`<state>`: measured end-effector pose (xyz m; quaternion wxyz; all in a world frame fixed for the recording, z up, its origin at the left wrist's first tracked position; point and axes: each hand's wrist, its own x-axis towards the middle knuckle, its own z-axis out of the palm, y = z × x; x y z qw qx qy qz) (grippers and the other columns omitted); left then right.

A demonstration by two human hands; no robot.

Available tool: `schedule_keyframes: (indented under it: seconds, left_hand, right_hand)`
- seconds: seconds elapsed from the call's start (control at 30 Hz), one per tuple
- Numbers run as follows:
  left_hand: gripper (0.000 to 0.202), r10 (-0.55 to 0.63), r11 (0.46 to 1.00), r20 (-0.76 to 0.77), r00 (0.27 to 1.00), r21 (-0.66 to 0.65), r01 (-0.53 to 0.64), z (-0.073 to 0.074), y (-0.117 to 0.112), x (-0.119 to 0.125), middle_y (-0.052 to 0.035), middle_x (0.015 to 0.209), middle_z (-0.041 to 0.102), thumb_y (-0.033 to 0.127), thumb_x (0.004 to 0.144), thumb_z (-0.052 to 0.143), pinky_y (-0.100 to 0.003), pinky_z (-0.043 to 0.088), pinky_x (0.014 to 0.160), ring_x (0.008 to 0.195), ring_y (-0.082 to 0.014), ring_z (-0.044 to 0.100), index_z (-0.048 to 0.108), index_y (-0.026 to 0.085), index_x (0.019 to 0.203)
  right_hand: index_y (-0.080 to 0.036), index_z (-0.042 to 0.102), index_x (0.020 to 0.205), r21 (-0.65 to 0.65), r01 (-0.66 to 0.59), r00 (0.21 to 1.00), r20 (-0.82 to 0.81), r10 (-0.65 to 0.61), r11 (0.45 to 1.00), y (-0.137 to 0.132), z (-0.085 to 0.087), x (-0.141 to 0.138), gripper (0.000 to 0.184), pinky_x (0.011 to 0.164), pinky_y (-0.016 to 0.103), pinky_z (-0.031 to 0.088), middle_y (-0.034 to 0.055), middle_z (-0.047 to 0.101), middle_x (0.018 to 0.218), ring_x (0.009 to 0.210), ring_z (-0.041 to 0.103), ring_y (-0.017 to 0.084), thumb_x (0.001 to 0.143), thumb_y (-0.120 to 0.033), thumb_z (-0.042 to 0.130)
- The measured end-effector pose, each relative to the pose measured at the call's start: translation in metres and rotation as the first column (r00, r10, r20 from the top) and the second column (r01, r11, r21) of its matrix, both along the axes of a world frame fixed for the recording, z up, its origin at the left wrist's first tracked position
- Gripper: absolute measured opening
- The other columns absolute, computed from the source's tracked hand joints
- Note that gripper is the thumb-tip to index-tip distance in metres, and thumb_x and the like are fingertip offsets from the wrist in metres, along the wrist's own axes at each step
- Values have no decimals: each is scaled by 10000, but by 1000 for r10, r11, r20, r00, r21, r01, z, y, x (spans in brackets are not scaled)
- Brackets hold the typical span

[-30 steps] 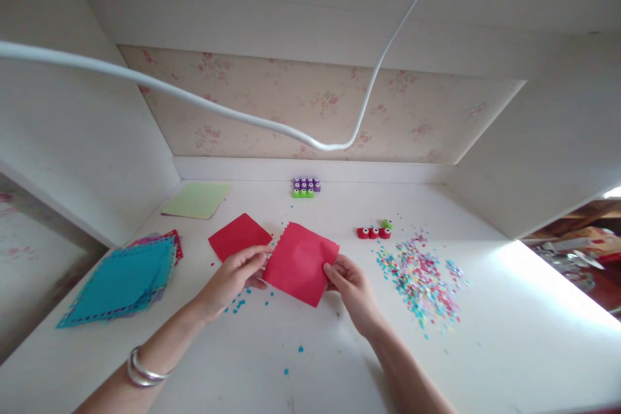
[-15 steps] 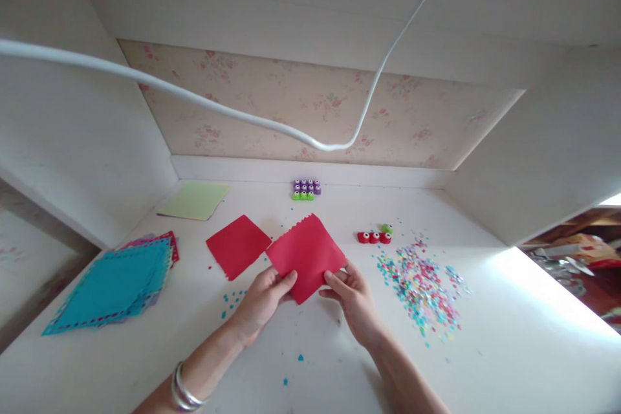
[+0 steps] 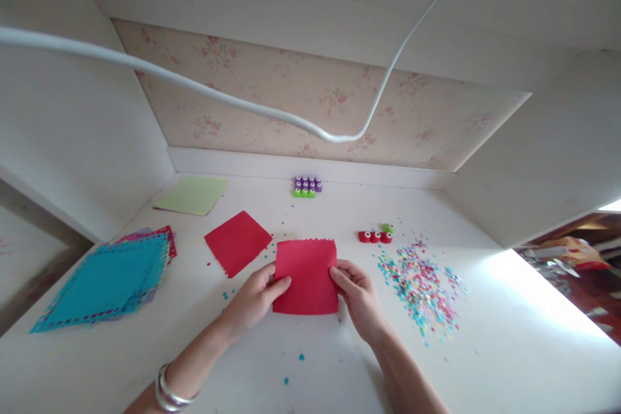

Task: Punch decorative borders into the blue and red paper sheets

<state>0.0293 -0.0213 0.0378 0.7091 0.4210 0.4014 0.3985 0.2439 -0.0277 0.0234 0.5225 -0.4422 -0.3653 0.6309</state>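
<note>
A square of red paper (image 3: 306, 278) with a scalloped far edge is held up between my two hands. My left hand (image 3: 255, 297) pinches its left side, thumb on top and fingers underneath. On the right side, my right hand (image 3: 358, 297) grips it in the same way. Just left of the held sheet, a second red paper square (image 3: 237, 242) lies flat on the white table (image 3: 242, 369), its lower left edge notched. Tiny blue paper cut-outs (image 3: 301, 357) are scattered near my wrists.
Punched blue sheets (image 3: 104, 281) are stacked at left, pale green paper (image 3: 191, 194) behind them. Purple and green craft punches (image 3: 306, 185) stand at the back. Red punches (image 3: 376, 237) and one green sit right, beside a confetti pile (image 3: 424, 288). A white cable (image 3: 291, 118) hangs across above.
The held red paper has turned from a diamond to a square-on position, its scalloped edge now facing away from me. My left hand has shifted up its left side. The view has tilted slightly.
</note>
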Motion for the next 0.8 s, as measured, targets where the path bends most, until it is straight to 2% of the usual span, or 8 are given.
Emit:
schedule_keyframes:
  seconds: [0.13,0.27,0.33,0.5,0.57,0.63,0.7,0.8]
  left_hand:
    - [351,103,991,72,992,-92,-97,1,-2,-3,-63,977,706,368,788,742,-323,542,747,895,-230,661,671,210,1094]
    - [408,-40,999,202,979,-22,46,7,-10,2,-89,1138,692,313,752,786,-383,502,918,1100,-271,621,671,225,1133]
    - [438,-43,999,201,979,24,39,10,-13,7,-91,1169,696,316,747,786,-406,483,953,1155,-297,598,673,232,1162]
    - [461,208,978,177,962,-57,-201,7,-6,7,-84,1161,712,402,793,724,-433,513,919,1095,-310,644,647,217,1209]
    - [489,349,936,91,932,-66,-345,2,2,-1,-90,1153,715,404,779,737,-426,516,921,1075,-303,657,629,209,1214]
    - [503,391,920,-59,918,19,-391,-1,9,-13,-100,1144,717,399,751,763,-414,510,929,1084,-307,653,631,197,1193]
    - [476,363,932,-207,909,109,-347,-1,13,-23,-103,1125,725,417,737,769,-405,514,913,1087,-321,650,655,194,1142]
    - [397,282,959,-315,906,125,-255,0,15,-30,-99,1070,744,462,748,742,-393,535,849,1032,-332,674,701,199,1043]
  right_hand:
    - [-199,646,924,27,85,996,18,-86,996,0,-3,-1,311,633,306,521,47,734,797,689,667,189,778,-457,740]
    - [-231,559,938,18,84,995,-57,-83,996,-2,-1,-10,341,664,337,545,19,725,782,665,672,185,790,-493,718]
    - [-245,536,952,8,47,996,-71,-46,999,-5,1,-20,346,683,347,549,7,721,787,674,679,185,805,-516,693]
    - [-256,520,1066,62,-141,990,33,139,988,-2,6,-38,371,688,322,539,23,726,877,761,701,190,831,-506,662]
    - [-256,519,1081,117,-188,977,120,174,975,15,9,-35,368,708,319,541,43,717,986,842,694,194,823,-468,673]
    - [-264,507,1112,173,-164,958,262,115,971,46,10,-26,345,737,325,545,57,684,1120,911,679,191,845,-447,625]
    - [-256,500,1174,190,-80,833,552,-39,978,87,10,-14,340,718,324,551,68,662,1154,883,677,178,895,-451,504]
    - [-230,540,1219,191,-27,721,684,-113,981,150,7,-1,359,764,347,531,85,640,1159,882,656,182,891,-369,497]
